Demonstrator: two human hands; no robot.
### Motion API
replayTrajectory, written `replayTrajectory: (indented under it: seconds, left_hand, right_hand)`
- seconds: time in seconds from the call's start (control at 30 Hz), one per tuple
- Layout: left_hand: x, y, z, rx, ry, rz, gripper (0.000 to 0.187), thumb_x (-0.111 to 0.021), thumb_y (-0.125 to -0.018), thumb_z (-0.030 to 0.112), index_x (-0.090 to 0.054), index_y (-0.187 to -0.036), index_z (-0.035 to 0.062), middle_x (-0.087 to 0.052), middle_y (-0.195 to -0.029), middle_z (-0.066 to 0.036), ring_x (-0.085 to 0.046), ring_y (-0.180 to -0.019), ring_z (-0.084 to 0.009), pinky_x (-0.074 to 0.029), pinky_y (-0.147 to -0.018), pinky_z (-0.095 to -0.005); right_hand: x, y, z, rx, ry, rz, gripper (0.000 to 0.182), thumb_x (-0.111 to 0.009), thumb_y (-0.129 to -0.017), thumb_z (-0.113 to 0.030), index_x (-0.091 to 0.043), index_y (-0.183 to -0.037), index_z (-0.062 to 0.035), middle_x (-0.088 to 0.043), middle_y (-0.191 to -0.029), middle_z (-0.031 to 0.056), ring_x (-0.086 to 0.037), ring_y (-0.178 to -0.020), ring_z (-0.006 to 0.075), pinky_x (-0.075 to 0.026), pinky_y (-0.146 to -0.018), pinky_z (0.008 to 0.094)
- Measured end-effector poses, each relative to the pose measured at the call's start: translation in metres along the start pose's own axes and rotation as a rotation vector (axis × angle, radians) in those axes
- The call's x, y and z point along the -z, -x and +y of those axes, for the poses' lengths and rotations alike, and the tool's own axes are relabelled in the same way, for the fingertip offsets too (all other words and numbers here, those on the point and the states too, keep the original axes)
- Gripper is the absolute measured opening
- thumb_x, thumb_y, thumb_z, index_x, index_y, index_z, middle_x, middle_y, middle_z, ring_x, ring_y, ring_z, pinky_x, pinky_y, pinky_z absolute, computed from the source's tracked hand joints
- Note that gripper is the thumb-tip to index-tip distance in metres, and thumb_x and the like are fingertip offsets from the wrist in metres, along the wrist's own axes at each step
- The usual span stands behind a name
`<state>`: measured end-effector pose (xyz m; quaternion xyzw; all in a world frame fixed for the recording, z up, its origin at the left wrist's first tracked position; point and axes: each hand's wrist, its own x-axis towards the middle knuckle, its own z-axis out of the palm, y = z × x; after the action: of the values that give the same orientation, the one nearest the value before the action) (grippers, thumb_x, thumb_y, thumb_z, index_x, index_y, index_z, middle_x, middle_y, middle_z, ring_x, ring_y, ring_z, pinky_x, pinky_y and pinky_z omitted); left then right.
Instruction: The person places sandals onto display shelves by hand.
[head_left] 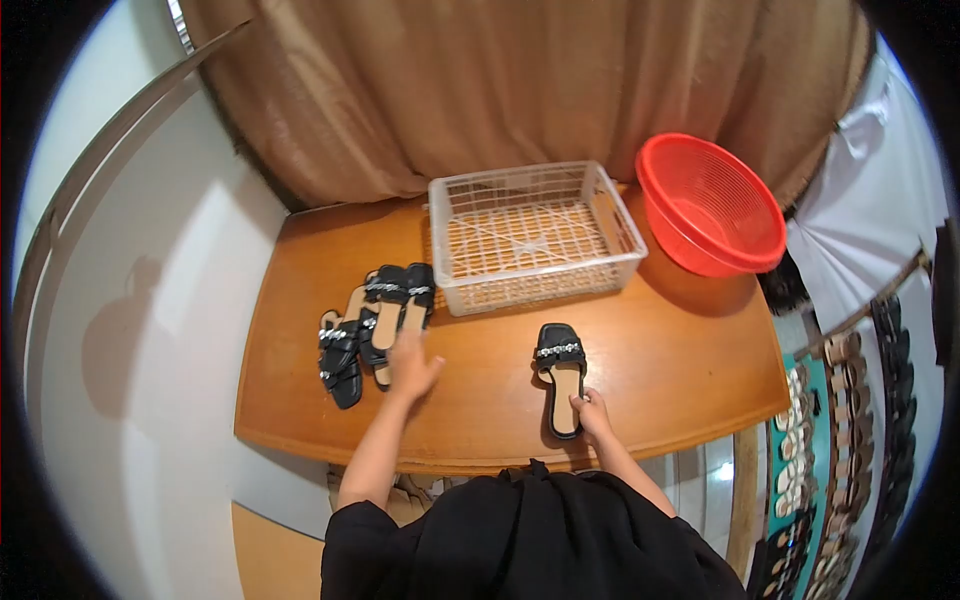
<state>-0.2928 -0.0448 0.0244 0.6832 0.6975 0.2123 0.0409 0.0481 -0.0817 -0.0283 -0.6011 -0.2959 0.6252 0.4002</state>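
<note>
My right hand [592, 415] grips the heel end of a black sandal [562, 365] with a silver chain on its strap and a beige insole, near the table's front edge. My left hand [412, 370], thumb spread out, is at the heel end of a similar black sandal [417, 290] in a group on the left. Its fingertips are blurred, and whether they touch the sandal is unclear. Beside it lies another chain-strapped sandal [387, 310], partly over others, and a black sandal [341, 360] lies at the group's left side.
A clear plastic basket [460, 298] stands at the back middle of the wooden table [480, 400]. Right of it, a red perforated basin [700, 255] leans tilted. A brown curtain [500, 90] hangs behind. Shoe racks [795, 440] stand at the right, a white wall [150, 300] at the left.
</note>
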Motion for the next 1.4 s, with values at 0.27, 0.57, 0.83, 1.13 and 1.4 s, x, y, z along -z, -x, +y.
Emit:
replayTrajectory:
  seconds: [0.27, 0.57, 0.83, 1.13, 1.4]
  left_hand:
    - [-0.014, -0.035, -0.051, 0.746, 0.019, 0.021, 0.088, -0.072, -0.064, 0.03, -0.025, -0.132, -0.002, -0.016, -0.139, -0.024, -0.016, -0.129, -0.0367, -0.019, -0.104, -0.0457]
    - [-0.012, -0.038, -0.047, 0.707, 0.088, 0.113, 0.075, -0.071, -0.063, 0.024, -0.035, -0.12, -0.0082, -0.032, -0.129, -0.028, -0.034, -0.118, -0.0384, -0.031, -0.096, -0.0407]
    - [0.012, 0.005, 0.003, 1.035, 1.458, 0.242, 0.014, -0.061, -0.074, 0.019, -0.052, -0.069, 0.0096, -0.054, -0.065, -0.002, -0.055, -0.06, -0.0115, -0.045, -0.057, -0.0265]
    - [-0.001, 0.081, 0.134, 0.543, 1.454, 0.123, 0.043, -0.065, -0.075, 0.007, -0.039, -0.108, 0.0024, -0.051, -0.095, -0.005, -0.051, -0.083, -0.0098, -0.043, -0.07, -0.0229]
    - [-0.018, 0.089, 0.171, 0.135, 1.145, -0.45, 0.065, -0.069, -0.074, 0.016, -0.029, -0.123, 0.0028, -0.043, -0.118, -0.015, -0.043, -0.108, -0.021, -0.036, -0.091, -0.0311]
  right_hand:
    - [0.084, 0.019, 0.023, 0.083, -0.099, 0.319, 0.014, -0.054, -0.08, -0.009, -0.056, -0.09, -0.0006, -0.056, -0.073, 0.004, -0.053, -0.065, 0.0127, -0.043, -0.057, 0.0262]
    - [0.091, 0.006, 0.046, 0.209, 0.164, 0.439, 0.036, -0.055, -0.071, -0.009, -0.053, -0.104, 0.0044, -0.059, -0.087, 0.0127, -0.056, -0.08, 0.0213, -0.044, -0.072, 0.0302]
    - [0.062, 0.032, -0.005, 0.415, 0.471, 0.362, 0.061, -0.057, -0.07, -0.013, -0.033, -0.125, 0.0029, -0.042, -0.12, 0.0254, -0.041, -0.114, 0.0338, -0.035, -0.093, 0.0379]
    - [-0.035, 0.064, -0.061, 0.215, 0.072, -0.465, 0.075, -0.062, -0.08, -0.018, -0.013, -0.134, -0.0003, -0.035, -0.127, 0.0242, -0.042, -0.113, 0.0272, -0.037, -0.094, 0.0349]
    - [-0.043, 0.048, -0.068, 0.244, -0.074, -0.305, 0.041, -0.051, -0.078, 0.001, -0.038, -0.117, 0.0005, -0.051, -0.106, 0.0111, -0.05, -0.096, 0.0171, -0.042, -0.083, 0.029]
